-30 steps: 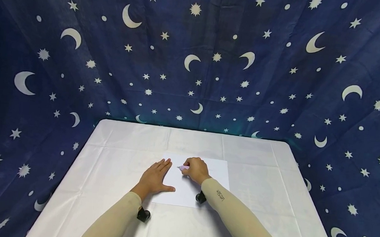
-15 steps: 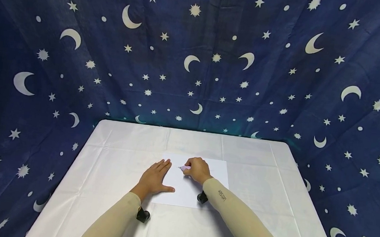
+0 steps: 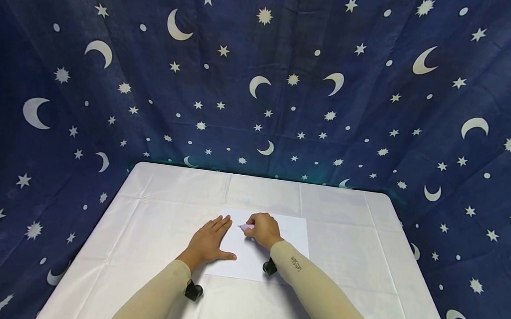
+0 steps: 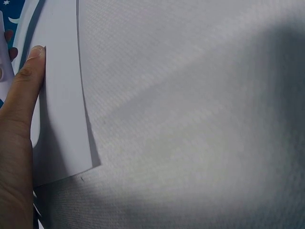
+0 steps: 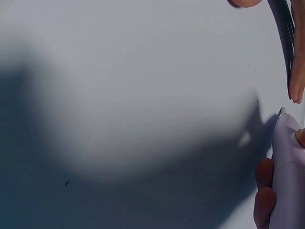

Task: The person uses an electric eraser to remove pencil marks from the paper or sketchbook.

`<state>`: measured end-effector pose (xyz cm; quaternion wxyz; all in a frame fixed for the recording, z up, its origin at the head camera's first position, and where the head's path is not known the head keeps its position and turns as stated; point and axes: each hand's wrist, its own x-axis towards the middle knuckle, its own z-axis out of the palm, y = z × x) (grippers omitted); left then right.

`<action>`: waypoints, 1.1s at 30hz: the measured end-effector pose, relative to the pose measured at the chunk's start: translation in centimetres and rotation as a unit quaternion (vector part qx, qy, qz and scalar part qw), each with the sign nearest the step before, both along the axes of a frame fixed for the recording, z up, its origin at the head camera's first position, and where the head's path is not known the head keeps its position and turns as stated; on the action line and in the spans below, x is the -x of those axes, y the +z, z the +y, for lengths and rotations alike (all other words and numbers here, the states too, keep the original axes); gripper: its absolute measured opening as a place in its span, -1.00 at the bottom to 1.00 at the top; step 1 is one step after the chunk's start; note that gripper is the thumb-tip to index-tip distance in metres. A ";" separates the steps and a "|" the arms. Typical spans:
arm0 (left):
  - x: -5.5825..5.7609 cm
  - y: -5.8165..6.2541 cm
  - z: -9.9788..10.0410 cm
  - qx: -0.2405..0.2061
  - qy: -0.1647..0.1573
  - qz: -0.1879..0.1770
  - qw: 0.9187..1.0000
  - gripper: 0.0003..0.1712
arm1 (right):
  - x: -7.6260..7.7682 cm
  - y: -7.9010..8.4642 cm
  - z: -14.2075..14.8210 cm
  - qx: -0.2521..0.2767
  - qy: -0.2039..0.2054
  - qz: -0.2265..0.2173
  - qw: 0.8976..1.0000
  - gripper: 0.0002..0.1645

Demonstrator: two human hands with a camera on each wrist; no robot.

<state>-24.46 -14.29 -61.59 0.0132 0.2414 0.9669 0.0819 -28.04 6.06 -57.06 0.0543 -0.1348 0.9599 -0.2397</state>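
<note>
A white sheet of paper (image 3: 249,264) lies on the white-covered table. My left hand (image 3: 206,241) rests flat on its left edge, fingers spread and thumb out over the sheet. In the left wrist view the thumb (image 4: 26,86) lies along the paper (image 4: 64,95). Over the sheet's upper middle, my right hand (image 3: 265,229) grips a lilac pen-like tool (image 3: 246,226), its narrow tip pointing left. The right wrist view shows the lilac body (image 5: 288,181) with a raised button under a fingertip and a small pale tip; its exact kind is unclear. Whether the tip touches the paper cannot be told.
Small dark specks (image 5: 66,183) dot the paper. A creased white cloth (image 3: 339,236) covers the table. Behind it hangs a dark blue curtain (image 3: 230,27) with moons and stars. Each wrist carries a small black camera (image 3: 269,267).
My right hand and the lilac tool shifted slightly right, then back left. The left hand stays in place on the paper. The whole head view has moved a little.
</note>
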 end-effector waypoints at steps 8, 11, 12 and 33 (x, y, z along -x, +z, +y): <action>0.0 0.0 -0.1 0.000 0.007 -0.004 1.000 0.31 | -0.1 0.0 0.4 -0.007 -0.002 0.003 1.000 -0.72; 0.0 -0.2 -0.2 -0.002 0.007 0.000 1.000 0.32 | -0.2 0.2 0.6 -0.008 -0.004 0.002 1.000 -0.72; 0.1 -0.3 -0.2 -0.002 0.007 0.001 1.000 0.32 | -0.2 0.2 0.7 -0.008 -0.006 0.000 1.000 -0.73; 0.0 -0.2 0.0 -0.014 -0.001 0.002 1.000 0.30 | 0.0 -0.1 0.1 -0.012 0.000 0.012 1.000 -0.72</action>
